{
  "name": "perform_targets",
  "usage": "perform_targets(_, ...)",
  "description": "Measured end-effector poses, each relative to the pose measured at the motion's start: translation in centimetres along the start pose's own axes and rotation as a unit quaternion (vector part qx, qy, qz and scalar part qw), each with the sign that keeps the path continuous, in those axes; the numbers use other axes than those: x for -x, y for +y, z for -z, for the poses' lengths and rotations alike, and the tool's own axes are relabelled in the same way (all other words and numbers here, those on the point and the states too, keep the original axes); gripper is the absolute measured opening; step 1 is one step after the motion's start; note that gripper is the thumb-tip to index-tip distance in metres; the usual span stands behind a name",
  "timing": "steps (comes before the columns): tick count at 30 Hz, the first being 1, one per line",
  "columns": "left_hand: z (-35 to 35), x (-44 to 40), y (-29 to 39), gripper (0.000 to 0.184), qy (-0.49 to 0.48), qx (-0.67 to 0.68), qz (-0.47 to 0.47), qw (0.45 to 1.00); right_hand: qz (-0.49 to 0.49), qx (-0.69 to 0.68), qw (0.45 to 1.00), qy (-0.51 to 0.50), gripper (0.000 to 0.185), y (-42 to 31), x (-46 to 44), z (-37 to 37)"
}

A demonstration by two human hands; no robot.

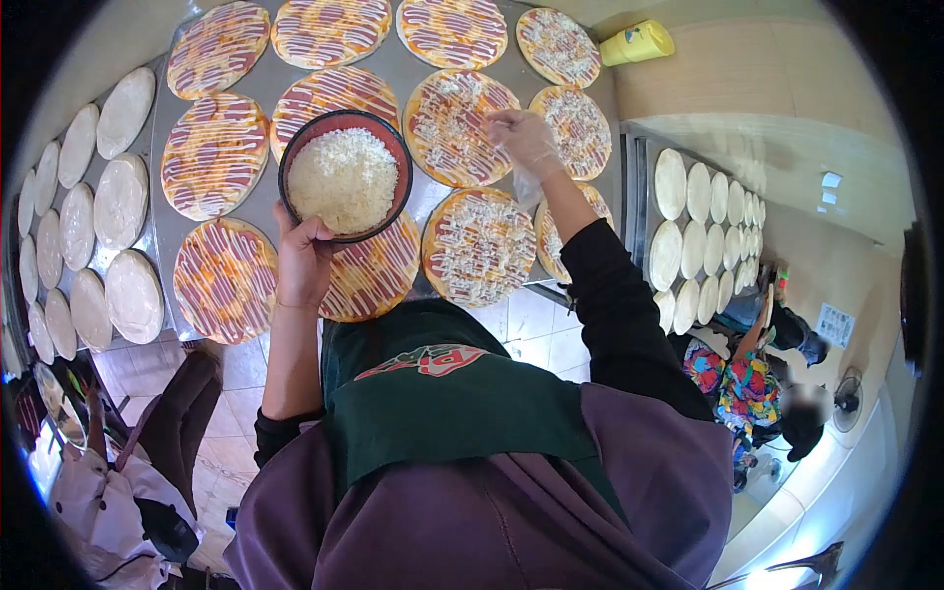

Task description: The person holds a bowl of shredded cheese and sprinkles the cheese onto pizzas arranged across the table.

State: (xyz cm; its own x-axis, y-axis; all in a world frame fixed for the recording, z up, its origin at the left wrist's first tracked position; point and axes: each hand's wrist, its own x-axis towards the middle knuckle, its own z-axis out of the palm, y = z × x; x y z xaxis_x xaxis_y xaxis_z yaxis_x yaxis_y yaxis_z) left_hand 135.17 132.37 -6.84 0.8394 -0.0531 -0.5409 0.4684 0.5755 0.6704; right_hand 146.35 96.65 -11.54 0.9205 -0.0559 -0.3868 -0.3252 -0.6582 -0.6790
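Note:
My left hand (305, 258) grips the near rim of a dark bowl with a reddish inside, and the bowl holds grated white cheese (344, 179). In a clear plastic glove, my right hand (526, 144) hovers at the right edge of a pizza (457, 126) in the middle row. Its fingers are pinched together; what they hold, if anything, is too small to name. White shreds lie on that pizza, on the one below it (479, 248) and on those in the right column (570, 130). The pizzas at left (214, 155) show only sauce stripes over the topping.
Plain dough rounds (120, 202) fill a tray at the left, and more rounds (665, 252) lie on another at the right. A yellow cup (637, 43) lies by the far right corner. One person (128, 501) is at lower left; others (747, 388) are at right.

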Motion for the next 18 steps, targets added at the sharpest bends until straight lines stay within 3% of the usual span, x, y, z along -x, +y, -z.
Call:
perform_targets(2, -0.1, 0.2, 0.1, 0.069, 0.006, 0.005, 0.001, 1.000, 0.036, 0.025, 0.995, 0.095, 0.022, 0.9, -0.3, 0.8)
perform_targets(5, 0.0, 0.3, 0.1, 0.070, -0.007, 0.008, -0.002, 1.000, 0.004, 0.074, 0.991, 0.108, 0.023, -0.2, 0.0, 1.6)
perform_targets(9, -0.1, 0.2, 0.1, 0.070, -0.001, -0.005, 0.001, 1.000, 0.024, 0.082, 0.994, 0.074, 0.026, -2.2, 1.7, 1.1)
perform_targets(11, -0.6, 0.5, 0.3, 0.070, -0.008, 0.024, -0.006, 1.000, -0.013, -0.038, 0.999, 0.011, 0.028, -1.5, 1.4, 0.3)
perform_targets(14, -0.9, 0.7, 0.7, 0.071, -0.018, 0.024, -0.002, 1.000, -0.012, -0.024, 1.000, 0.004, 0.024, -4.9, 2.9, 0.7)
perform_targets(18, -0.9, 0.5, 0.5, 0.072, -0.010, 0.014, 0.011, 1.000, 0.036, -0.001, 0.998, 0.049, 0.027, 0.1, -1.3, 0.3)
